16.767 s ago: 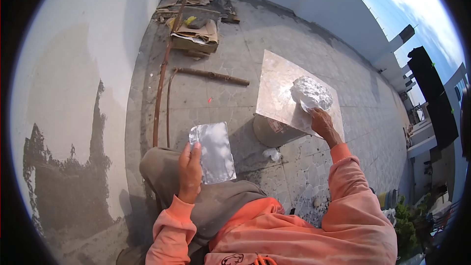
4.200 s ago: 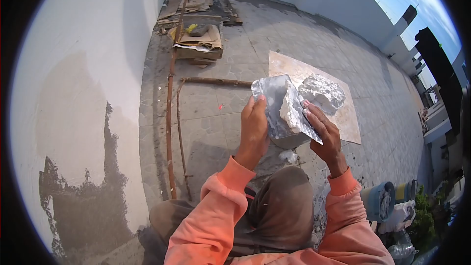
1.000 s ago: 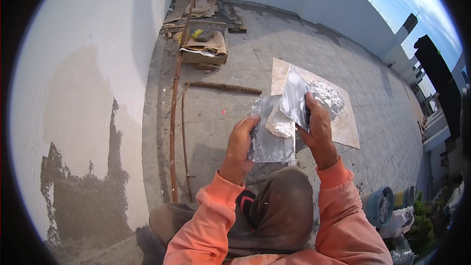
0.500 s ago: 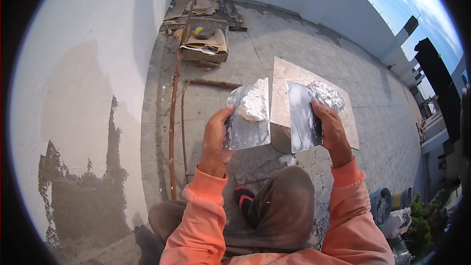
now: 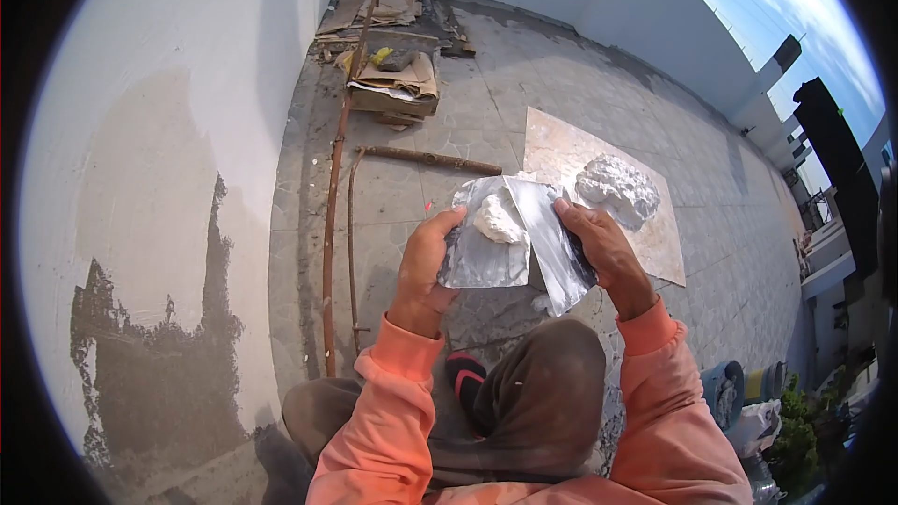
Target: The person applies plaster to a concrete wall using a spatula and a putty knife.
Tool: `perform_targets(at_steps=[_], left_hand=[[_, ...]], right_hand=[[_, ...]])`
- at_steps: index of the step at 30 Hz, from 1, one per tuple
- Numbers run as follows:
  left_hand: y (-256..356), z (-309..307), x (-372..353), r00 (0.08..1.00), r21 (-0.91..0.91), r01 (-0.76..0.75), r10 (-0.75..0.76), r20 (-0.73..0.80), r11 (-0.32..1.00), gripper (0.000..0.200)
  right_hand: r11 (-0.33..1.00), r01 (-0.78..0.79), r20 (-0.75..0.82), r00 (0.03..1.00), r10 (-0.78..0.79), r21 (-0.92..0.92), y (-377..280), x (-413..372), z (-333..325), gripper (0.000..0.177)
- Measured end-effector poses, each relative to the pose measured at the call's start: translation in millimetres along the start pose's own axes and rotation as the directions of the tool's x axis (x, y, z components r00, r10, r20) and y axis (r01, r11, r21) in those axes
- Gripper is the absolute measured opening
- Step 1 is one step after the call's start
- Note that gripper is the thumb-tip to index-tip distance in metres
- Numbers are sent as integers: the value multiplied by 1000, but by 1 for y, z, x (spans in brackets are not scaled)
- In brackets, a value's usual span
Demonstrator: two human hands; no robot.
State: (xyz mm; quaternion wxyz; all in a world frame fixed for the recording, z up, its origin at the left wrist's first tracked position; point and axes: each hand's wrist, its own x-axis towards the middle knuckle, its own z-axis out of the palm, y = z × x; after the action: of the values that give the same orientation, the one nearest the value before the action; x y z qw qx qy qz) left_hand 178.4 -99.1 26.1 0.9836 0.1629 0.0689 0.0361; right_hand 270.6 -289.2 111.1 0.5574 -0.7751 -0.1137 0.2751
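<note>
My left hand [image 5: 423, 266] is closed on the left edge of a thin metal plate [image 5: 477, 269], which carries a lump of white plaster [image 5: 500, 220]. A second smeared plate [image 5: 550, 243] is gripped by my right hand [image 5: 606, 251]; it is tilted, and its left edge overlaps the right side of the first plate and touches the plaster. Behind my right hand, a large plaster heap [image 5: 617, 189] rests on a pale board [image 5: 552, 136].
A partly coated wall [image 5: 168, 252] rises at the left. Rusty pipes [image 5: 335, 224] stand and lie beside it. Stacked cardboard and boards [image 5: 398, 79] are farther back. A bucket [image 5: 722, 393] and plants [image 5: 795, 430] are at lower right.
My right hand and its plate have moved left, from beside the heap onto the left plate. The left plate has shifted slightly right, and its plaster lump looks smaller.
</note>
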Motion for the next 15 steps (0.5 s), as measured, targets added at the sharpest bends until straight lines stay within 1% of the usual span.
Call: perform_targets(at_steps=[4, 7, 8, 9, 10, 11, 12, 13, 15], left_hand=[[10, -2, -2, 998, 46, -50, 52, -29, 998, 34], [30, -10, -2, 990, 89, -113, 120, -73, 990, 33], [34, -11, -1, 985, 103, -141, 150, -90, 985, 33], [36, -10, -2, 978, 119, -168, 180, -104, 979, 32], [38, -8, -6, 970, 136, -195, 212, -119, 971, 31], [38, -6, -8, 962, 157, -216, 238, -134, 964, 31], [35, -4, -8, 962, 149, -215, 235, -137, 965, 30], [31, -2, -7, 963, 141, -213, 232, -139, 967, 30], [25, 1, -5, 971, 109, -186, 200, -131, 977, 30]], right_hand=[[971, -20, 77, 996, 39, -238, -8, -16, -16, 42], [894, -1, 70, 997, 37, -448, -10, -21, -32, 42], [958, -26, 39, 998, 39, -286, -12, -26, -33, 37], [931, 99, 3, 994, -105, -350, -16, -30, -31, 35], [883, 219, -20, 968, -249, -415, -20, -35, -29, 33], [818, 324, -39, 921, -388, -476, -23, -41, -27, 31], [849, 369, 1, 917, -398, -379, -27, -45, -23, 25], [752, 477, 10, 848, -531, -455, -25, -46, -16, 23], [500, 636, 70, 655, -752, -588, -18, -43, 1, 21]])
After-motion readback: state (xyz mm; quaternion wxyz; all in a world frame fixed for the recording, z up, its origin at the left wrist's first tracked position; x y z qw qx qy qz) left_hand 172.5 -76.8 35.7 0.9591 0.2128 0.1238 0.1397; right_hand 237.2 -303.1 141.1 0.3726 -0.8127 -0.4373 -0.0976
